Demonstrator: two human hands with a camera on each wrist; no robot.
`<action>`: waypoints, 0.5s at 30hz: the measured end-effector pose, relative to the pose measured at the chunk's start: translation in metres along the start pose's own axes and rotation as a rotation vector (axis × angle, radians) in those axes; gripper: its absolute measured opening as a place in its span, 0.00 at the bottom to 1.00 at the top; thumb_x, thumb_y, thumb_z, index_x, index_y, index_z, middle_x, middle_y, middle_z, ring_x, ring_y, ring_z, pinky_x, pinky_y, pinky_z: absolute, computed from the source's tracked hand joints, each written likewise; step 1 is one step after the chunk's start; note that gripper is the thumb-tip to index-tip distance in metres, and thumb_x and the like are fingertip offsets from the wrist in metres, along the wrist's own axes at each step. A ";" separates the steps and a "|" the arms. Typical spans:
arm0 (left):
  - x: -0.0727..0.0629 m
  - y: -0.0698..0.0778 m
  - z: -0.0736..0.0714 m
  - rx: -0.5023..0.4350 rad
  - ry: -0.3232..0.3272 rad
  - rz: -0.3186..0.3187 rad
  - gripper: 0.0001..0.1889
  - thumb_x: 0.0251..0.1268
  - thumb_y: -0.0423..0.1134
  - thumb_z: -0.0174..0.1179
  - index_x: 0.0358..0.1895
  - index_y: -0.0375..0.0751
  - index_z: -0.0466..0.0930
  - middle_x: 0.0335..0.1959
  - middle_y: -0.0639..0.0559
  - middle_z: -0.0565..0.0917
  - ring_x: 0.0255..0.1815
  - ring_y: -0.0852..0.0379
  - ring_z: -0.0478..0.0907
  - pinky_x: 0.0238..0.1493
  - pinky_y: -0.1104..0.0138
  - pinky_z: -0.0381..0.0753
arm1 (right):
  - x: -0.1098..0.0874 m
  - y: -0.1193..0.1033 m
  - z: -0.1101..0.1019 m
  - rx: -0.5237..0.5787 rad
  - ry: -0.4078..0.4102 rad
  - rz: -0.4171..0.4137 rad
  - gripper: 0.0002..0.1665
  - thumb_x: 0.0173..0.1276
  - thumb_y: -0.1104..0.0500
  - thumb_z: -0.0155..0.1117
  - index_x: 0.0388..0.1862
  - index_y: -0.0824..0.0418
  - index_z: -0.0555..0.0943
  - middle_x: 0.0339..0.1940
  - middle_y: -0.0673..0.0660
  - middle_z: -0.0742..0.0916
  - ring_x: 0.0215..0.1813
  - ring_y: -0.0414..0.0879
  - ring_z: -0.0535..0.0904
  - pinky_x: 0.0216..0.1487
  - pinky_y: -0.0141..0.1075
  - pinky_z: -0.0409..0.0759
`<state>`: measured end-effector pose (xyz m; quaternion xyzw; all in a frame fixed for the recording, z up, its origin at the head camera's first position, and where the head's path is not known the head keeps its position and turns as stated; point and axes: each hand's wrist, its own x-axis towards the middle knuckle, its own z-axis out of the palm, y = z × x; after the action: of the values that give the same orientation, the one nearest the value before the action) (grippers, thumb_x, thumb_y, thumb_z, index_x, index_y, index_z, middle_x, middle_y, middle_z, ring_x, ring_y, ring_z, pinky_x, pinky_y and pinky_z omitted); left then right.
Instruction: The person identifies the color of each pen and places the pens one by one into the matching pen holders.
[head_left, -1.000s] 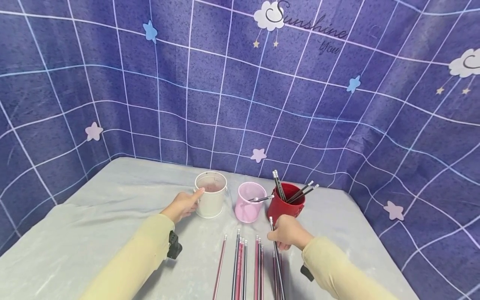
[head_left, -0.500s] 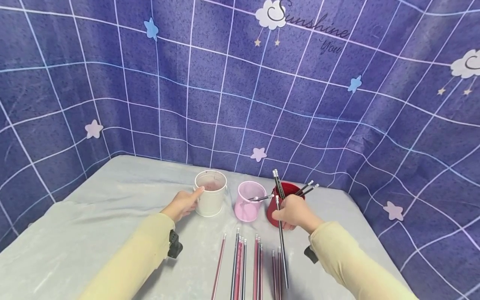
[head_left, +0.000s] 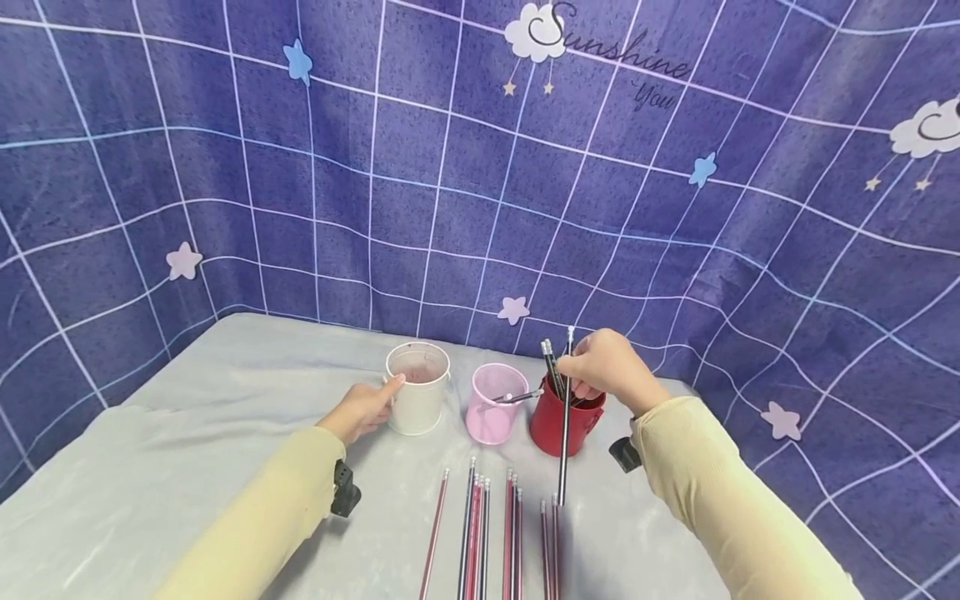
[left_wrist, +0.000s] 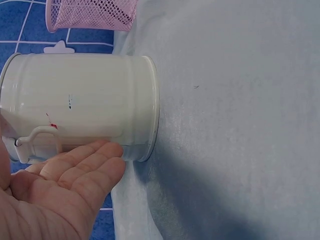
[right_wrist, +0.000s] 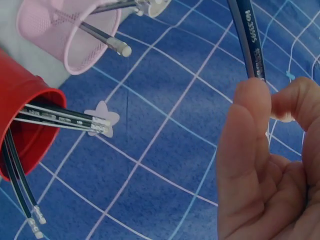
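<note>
My right hand (head_left: 606, 367) pinches a black pencil (head_left: 564, 450) near its white eraser end, in front of the red bucket (head_left: 551, 425). The pencil hangs nearly upright, its lower end above the table. In the right wrist view, its dark shaft (right_wrist: 246, 35) rises from between thumb and fingers. Several black pencils (right_wrist: 60, 120) lean inside the red bucket. My left hand (head_left: 363, 410) holds the white bucket (head_left: 420, 408), thumb at the rim. The left wrist view shows the fingers (left_wrist: 95, 170) fairly straight along the bucket's side, by its small handle (left_wrist: 42, 131).
Between the buckets stands a pink mesh cup (head_left: 491, 425) with dark pencils (head_left: 521, 397) inside. Several loose red and black pencils (head_left: 474, 533) lie in groups on the grey cloth (head_left: 262, 367). A blue gridded curtain (head_left: 337, 208) hangs behind.
My right hand has lifted the black pencil from the group at the right and carried it up and forward to the red bucket. The left hand has stayed at the white bucket.
</note>
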<state>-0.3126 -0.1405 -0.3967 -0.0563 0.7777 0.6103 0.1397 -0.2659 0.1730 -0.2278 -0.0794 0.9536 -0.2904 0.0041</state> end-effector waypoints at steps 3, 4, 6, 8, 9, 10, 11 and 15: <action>0.000 -0.001 -0.001 0.001 -0.001 0.001 0.43 0.74 0.58 0.43 0.63 0.11 0.54 0.61 0.17 0.63 0.66 0.28 0.61 0.67 0.46 0.62 | 0.001 -0.001 -0.002 0.045 0.061 -0.002 0.10 0.54 0.62 0.56 0.21 0.67 0.80 0.09 0.51 0.81 0.15 0.39 0.79 0.21 0.32 0.82; 0.000 -0.001 -0.001 0.003 -0.001 0.003 0.43 0.74 0.58 0.43 0.63 0.11 0.54 0.61 0.17 0.63 0.66 0.28 0.61 0.67 0.46 0.62 | 0.002 -0.001 -0.002 0.050 0.096 -0.009 0.09 0.54 0.62 0.56 0.21 0.66 0.80 0.10 0.51 0.81 0.15 0.38 0.78 0.21 0.31 0.82; 0.000 -0.002 -0.001 0.004 0.003 0.003 0.43 0.74 0.58 0.43 0.63 0.11 0.54 0.61 0.17 0.63 0.66 0.29 0.61 0.67 0.46 0.62 | 0.002 0.000 -0.002 0.054 0.184 -0.046 0.09 0.55 0.62 0.55 0.21 0.65 0.80 0.11 0.51 0.82 0.17 0.37 0.79 0.22 0.29 0.79; 0.000 -0.002 0.000 0.010 0.007 0.002 0.43 0.74 0.58 0.43 0.63 0.11 0.54 0.61 0.17 0.63 0.66 0.29 0.61 0.67 0.46 0.63 | 0.003 0.000 0.000 0.061 0.275 -0.093 0.09 0.55 0.62 0.55 0.22 0.64 0.80 0.15 0.53 0.84 0.20 0.39 0.81 0.23 0.29 0.76; 0.001 -0.002 0.000 0.010 0.009 0.001 0.43 0.74 0.58 0.43 0.63 0.11 0.54 0.61 0.17 0.64 0.66 0.29 0.61 0.66 0.46 0.63 | 0.003 0.001 0.002 0.056 0.318 -0.114 0.10 0.55 0.61 0.55 0.21 0.64 0.80 0.16 0.54 0.85 0.21 0.40 0.82 0.23 0.30 0.74; 0.001 -0.002 0.000 0.012 0.012 0.000 0.42 0.74 0.58 0.43 0.63 0.11 0.55 0.61 0.18 0.64 0.66 0.29 0.62 0.66 0.46 0.63 | 0.003 0.001 0.003 0.051 0.354 -0.135 0.10 0.55 0.61 0.55 0.21 0.63 0.81 0.18 0.54 0.86 0.23 0.41 0.83 0.23 0.30 0.72; 0.001 -0.002 0.000 0.011 0.012 0.000 0.42 0.74 0.58 0.43 0.63 0.11 0.55 0.61 0.18 0.64 0.66 0.29 0.62 0.66 0.46 0.64 | 0.003 0.001 0.004 0.056 0.383 -0.152 0.10 0.55 0.61 0.55 0.21 0.63 0.81 0.20 0.55 0.87 0.24 0.42 0.84 0.23 0.31 0.71; 0.001 -0.003 0.000 0.015 0.015 0.000 0.42 0.74 0.58 0.43 0.63 0.11 0.54 0.60 0.18 0.65 0.65 0.30 0.63 0.66 0.47 0.65 | 0.003 0.001 0.009 0.058 0.480 -0.199 0.08 0.53 0.61 0.58 0.21 0.63 0.80 0.19 0.54 0.86 0.24 0.44 0.78 0.22 0.33 0.69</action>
<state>-0.3131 -0.1407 -0.3997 -0.0600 0.7832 0.6041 0.1342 -0.2684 0.1685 -0.2354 -0.1014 0.9061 -0.3269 -0.2487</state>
